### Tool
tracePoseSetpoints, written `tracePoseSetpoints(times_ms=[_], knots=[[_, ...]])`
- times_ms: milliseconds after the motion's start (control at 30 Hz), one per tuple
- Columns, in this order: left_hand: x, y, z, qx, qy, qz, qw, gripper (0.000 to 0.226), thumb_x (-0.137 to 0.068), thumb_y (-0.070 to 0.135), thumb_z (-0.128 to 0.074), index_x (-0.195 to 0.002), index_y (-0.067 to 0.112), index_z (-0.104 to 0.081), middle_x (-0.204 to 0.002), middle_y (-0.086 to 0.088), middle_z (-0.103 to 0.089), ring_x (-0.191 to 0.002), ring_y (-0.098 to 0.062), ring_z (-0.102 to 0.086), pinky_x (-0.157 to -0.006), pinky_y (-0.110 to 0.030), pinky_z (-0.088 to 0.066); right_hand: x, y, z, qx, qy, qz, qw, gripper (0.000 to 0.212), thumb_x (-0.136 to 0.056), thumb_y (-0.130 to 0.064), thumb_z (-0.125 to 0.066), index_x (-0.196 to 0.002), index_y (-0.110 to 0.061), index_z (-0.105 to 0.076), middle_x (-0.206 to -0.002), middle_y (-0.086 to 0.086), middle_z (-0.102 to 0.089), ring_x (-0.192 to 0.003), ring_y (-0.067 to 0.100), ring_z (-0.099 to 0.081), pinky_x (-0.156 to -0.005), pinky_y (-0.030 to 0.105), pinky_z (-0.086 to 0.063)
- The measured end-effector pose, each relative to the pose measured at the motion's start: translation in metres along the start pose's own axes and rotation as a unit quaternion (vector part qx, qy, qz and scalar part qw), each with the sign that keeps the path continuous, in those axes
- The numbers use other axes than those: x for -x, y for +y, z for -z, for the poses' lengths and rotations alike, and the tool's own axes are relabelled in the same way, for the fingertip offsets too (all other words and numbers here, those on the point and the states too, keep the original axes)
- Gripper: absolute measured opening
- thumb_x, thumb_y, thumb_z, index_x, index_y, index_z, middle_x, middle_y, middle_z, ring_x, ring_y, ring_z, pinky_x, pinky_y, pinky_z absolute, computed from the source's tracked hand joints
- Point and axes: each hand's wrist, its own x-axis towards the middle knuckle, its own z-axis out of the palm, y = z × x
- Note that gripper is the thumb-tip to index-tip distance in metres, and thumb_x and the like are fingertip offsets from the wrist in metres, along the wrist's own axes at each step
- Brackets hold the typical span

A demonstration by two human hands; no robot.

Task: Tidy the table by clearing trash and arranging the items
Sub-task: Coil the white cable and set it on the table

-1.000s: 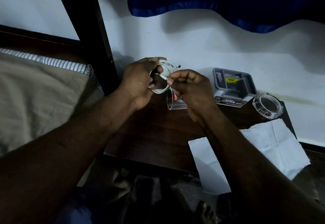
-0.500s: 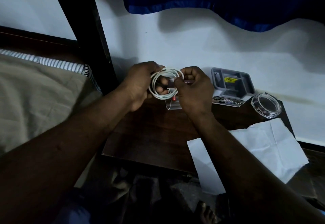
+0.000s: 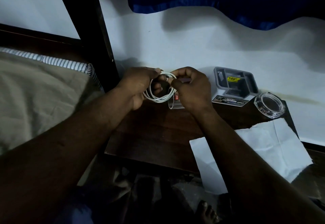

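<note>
A white cable (image 3: pixel 159 97), coiled into a loop, hangs above the back of the dark wooden table (image 3: pixel 154 136). My left hand (image 3: pixel 139 86) grips the left side of the coil. My right hand (image 3: pixel 191 88) pinches the cable's end at the top of the loop. Just under my right hand a clear glass (image 3: pixel 173 103) with a red label lies on the table, partly hidden. A white sheet of paper (image 3: pixel 274 146) lies at the table's right front and hangs over the edge.
A grey plastic tray (image 3: pixel 235 85) with a yellow sticker stands on a printed card at the back right. Beside it sits a clear glass ashtray (image 3: pixel 270 105). A bed (image 3: pixel 35 92) lies left, a dark post (image 3: pixel 98 30) behind; the wall runs behind the table.
Both hands have lowered slightly with the cable. The coil has widened into a larger loop, and my right hand has shifted up to pinch its top.
</note>
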Motion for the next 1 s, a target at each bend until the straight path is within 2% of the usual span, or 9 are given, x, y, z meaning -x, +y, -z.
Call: tracePoseSetpoints(times_ms=[167,300,400,500,667,767,833,900,1000], knots=[[-0.003,-0.002,-0.001,-0.012,0.017,-0.017,1.000,0.014,-0.099,0.011,-0.061,-0.093,0.015,-0.073,-0.087,-0.005,-0.074,-0.075,-0.019,-0.065,-0.079,-0.038,-0.056,0.000,0.000,0.001,-0.035,-0.019,-0.022,0.999,0.008,-0.084,-0.016,-0.081,-0.087,-0.020,-0.075,-0.079,-0.011,-0.074,-0.079,0.016,-0.073,-0.079,0.047,-0.062],[-0.001,-0.001,-0.001,-0.002,0.019,-0.016,1.000,0.013,-0.096,0.011,-0.064,-0.090,0.017,-0.073,-0.087,-0.005,-0.073,-0.071,-0.017,-0.064,-0.077,-0.036,-0.056,-0.002,0.002,0.004,-0.070,-0.044,-0.032,0.996,0.012,-0.085,-0.012,-0.079,-0.084,-0.022,-0.072,-0.084,0.001,-0.075,-0.087,0.029,-0.073,-0.085,0.056,-0.060],[0.001,0.001,-0.003,0.005,0.007,0.011,1.000,0.012,-0.093,0.011,-0.061,-0.091,0.015,-0.072,-0.087,-0.005,-0.071,-0.074,-0.018,-0.063,-0.085,-0.039,-0.052,-0.002,0.004,0.006,-0.096,-0.055,-0.030,0.993,0.014,-0.086,-0.007,-0.077,-0.085,-0.019,-0.071,-0.086,0.005,-0.074,-0.080,0.023,-0.068,-0.079,0.047,-0.059],[0.002,0.004,-0.003,0.014,-0.006,0.045,0.999,0.012,-0.089,0.012,-0.058,-0.092,0.014,-0.069,-0.086,-0.004,-0.064,-0.063,-0.015,-0.056,-0.074,-0.032,-0.048,0.000,0.004,0.005,-0.115,-0.062,-0.024,0.991,0.017,-0.088,-0.005,-0.076,-0.084,-0.020,-0.069,-0.085,0.002,-0.074,-0.075,0.013,-0.065,-0.071,0.033,-0.052],[0.003,0.011,0.002,0.048,-0.012,0.105,0.993,0.009,-0.085,0.011,-0.056,-0.081,0.010,-0.064,-0.077,-0.005,-0.056,-0.059,-0.014,-0.051,-0.066,-0.027,-0.045,0.002,0.005,0.003,-0.112,-0.076,-0.022,0.991,0.020,-0.089,-0.006,-0.075,-0.084,-0.024,-0.070,-0.084,0.001,-0.076,-0.071,0.010,-0.067,-0.069,0.035,-0.055],[0.000,0.010,0.002,0.076,0.001,0.063,0.995,0.011,-0.093,0.003,-0.055,-0.095,0.009,-0.064,-0.088,-0.009,-0.065,-0.075,-0.021,-0.063,-0.084,-0.035,-0.055,0.000,0.005,0.002,-0.080,-0.080,-0.042,0.993,0.018,-0.086,-0.013,-0.079,-0.083,-0.029,-0.071,-0.086,0.001,-0.078,-0.080,0.019,-0.074,-0.081,0.049,-0.062],[0.000,0.009,0.000,0.110,0.020,0.012,0.994,0.011,-0.097,0.003,-0.060,-0.093,0.011,-0.066,-0.072,-0.002,-0.071,-0.063,-0.016,-0.067,-0.069,-0.027,-0.060,-0.001,0.006,0.003,-0.052,-0.075,-0.054,0.994,0.019,-0.083,-0.014,-0.082,-0.080,-0.029,-0.071,-0.082,-0.001,-0.077,-0.079,0.018,-0.074,-0.083,0.051,-0.062],[0.000,0.010,0.002,0.109,0.061,-0.053,0.991,0.009,-0.095,0.003,-0.067,-0.091,0.011,-0.069,-0.072,0.004,-0.076,-0.060,-0.009,-0.070,-0.056,-0.022,-0.057,-0.002,0.008,0.003,-0.020,-0.049,-0.057,0.997,0.019,-0.081,-0.014,-0.082,-0.077,-0.029,-0.071,-0.075,-0.005,-0.076,-0.073,0.010,-0.073,-0.080,0.042,-0.063],[-0.002,0.008,0.005,0.006,0.047,-0.165,0.985,0.009,-0.093,0.006,-0.070,-0.096,0.013,-0.074,-0.090,0.003,-0.080,-0.076,-0.012,-0.072,-0.067,-0.025,-0.058,-0.002,0.009,0.004,0.009,-0.003,-0.049,0.999,0.015,-0.081,-0.014,-0.081,-0.077,-0.025,-0.072,-0.069,-0.012,-0.073,-0.063,-0.005,-0.067,-0.066,0.018,-0.054]])
